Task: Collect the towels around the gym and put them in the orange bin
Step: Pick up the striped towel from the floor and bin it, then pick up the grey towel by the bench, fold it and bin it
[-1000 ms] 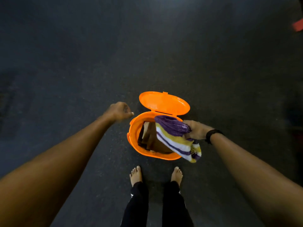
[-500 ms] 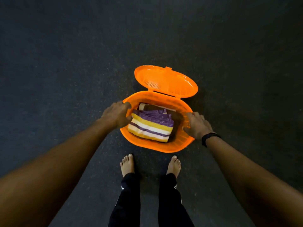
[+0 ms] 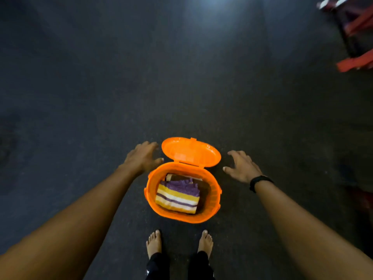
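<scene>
Both hands have let go of the orange bin's rim, left hand and right hand now spread wide and empty either side of its raised lid, striped towel lying folded inside on the floor-standing bin.

You've got dark speckled floor all around, a glare patch far ahead, and red equipment frame blurred at far right.

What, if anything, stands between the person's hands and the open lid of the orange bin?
Nothing visible. The left hand and right hand hover open either side of the raised lid; only bare floor shows between.
</scene>
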`<state>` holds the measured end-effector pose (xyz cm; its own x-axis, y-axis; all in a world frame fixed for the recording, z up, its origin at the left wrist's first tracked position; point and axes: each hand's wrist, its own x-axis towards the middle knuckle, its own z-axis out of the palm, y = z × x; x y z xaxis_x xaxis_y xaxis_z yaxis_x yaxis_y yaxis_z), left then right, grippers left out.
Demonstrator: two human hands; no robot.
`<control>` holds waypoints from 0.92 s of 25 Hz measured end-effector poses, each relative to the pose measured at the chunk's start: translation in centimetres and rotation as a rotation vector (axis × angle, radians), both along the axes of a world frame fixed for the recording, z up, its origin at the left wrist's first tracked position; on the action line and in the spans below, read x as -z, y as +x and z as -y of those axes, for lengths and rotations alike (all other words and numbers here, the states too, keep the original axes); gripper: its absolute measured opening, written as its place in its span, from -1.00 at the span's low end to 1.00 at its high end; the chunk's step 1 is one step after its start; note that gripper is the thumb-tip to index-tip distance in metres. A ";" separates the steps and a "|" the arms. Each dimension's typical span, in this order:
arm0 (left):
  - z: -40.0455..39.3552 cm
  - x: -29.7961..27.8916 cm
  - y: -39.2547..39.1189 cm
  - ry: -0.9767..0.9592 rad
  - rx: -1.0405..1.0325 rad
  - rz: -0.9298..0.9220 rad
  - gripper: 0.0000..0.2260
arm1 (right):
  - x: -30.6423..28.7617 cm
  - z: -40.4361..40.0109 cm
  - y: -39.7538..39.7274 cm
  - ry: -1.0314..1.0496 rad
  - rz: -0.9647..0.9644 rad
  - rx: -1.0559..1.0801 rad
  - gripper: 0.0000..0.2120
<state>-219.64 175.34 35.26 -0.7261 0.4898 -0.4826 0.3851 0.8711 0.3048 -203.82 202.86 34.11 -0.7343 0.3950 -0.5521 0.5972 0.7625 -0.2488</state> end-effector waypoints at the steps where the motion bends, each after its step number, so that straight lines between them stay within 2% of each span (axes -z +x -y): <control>1: -0.7 -3.0 -0.3 0.037 -0.014 -0.030 -0.51 | -3.2 -0.9 -0.7 -0.001 -0.052 0.024 -0.41; 7: -2.7 -19.0 -1.5 0.251 -0.104 -0.139 -0.52 | -21.0 -5.2 -3.4 -0.034 -0.329 0.106 -0.42; 13: -1.1 -33.0 -1.3 0.458 -0.247 -0.304 -0.53 | -35.6 -5.8 -4.7 -0.045 -0.517 -0.010 -0.38; 18: 3.9 -40.1 0.0 0.554 -0.372 -0.370 -0.51 | -42.3 -2.9 -7.0 -0.055 -0.620 -0.136 -0.35; 23: 12.4 -44.2 2.4 0.596 -0.510 -0.483 -0.48 | -46.4 4.4 -9.8 -0.101 -0.682 -0.303 -0.33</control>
